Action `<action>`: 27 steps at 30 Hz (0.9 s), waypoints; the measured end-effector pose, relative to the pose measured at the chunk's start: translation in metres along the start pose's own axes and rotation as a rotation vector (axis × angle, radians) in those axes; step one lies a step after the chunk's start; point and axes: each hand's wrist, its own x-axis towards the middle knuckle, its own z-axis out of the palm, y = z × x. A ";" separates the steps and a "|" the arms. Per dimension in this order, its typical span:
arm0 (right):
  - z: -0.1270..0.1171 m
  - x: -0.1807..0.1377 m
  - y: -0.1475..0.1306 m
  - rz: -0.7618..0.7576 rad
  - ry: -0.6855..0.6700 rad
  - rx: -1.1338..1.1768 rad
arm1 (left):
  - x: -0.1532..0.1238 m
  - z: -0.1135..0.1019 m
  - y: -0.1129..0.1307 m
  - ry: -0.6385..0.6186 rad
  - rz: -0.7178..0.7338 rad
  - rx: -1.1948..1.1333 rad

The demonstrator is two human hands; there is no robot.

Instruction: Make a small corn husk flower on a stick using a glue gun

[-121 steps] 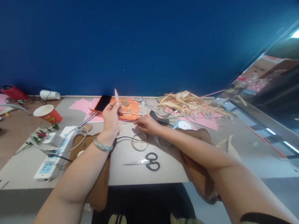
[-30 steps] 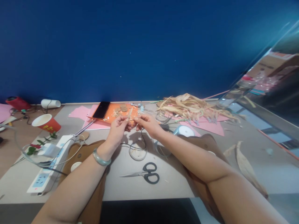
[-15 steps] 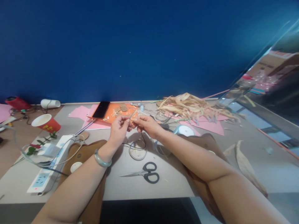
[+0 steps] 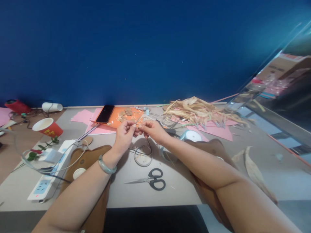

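My left hand (image 4: 123,133), with a pale green bangle (image 4: 106,166) on its wrist, is closed in a pinch. A thin, pale strip (image 4: 139,118) sticks up from between the fingertips. Right beside it, my right hand (image 4: 155,132) pinches too, its fingertips meeting those of the left; what they grip is too small to make out. Below the hands a dark thin cord (image 4: 150,145) hangs down to a pale ring (image 4: 143,165) on the table. Scissors with black handles (image 4: 158,185) lie nearer to me, points to the left.
Behind the hands lie an orange sheet (image 4: 118,120) with scraps and a phone (image 4: 105,114). Dried corn husks (image 4: 191,108) are heaped on pink paper (image 4: 222,132). At left are a power strip (image 4: 41,189), cables and a tilted red paper cup (image 4: 52,130). A blue wall (image 4: 145,48) rises behind.
Both hands stay in nearly the same place. The right fingertips have shifted slightly, and the thin strip shows a little more between the hands.
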 end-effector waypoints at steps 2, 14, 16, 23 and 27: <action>0.000 -0.001 -0.001 -0.029 0.022 -0.050 | 0.000 0.000 -0.001 -0.005 -0.003 0.006; 0.000 -0.004 -0.005 -0.129 0.072 -0.176 | 0.001 0.001 0.003 -0.011 -0.036 -0.027; 0.000 -0.003 -0.003 -0.160 0.099 -0.185 | 0.002 0.001 0.001 -0.016 -0.050 -0.040; -0.002 -0.001 0.001 -0.124 0.071 -0.164 | 0.003 -0.001 0.004 0.009 -0.079 -0.078; -0.003 0.001 0.002 -0.100 0.048 -0.058 | 0.004 -0.002 0.008 0.028 -0.076 -0.101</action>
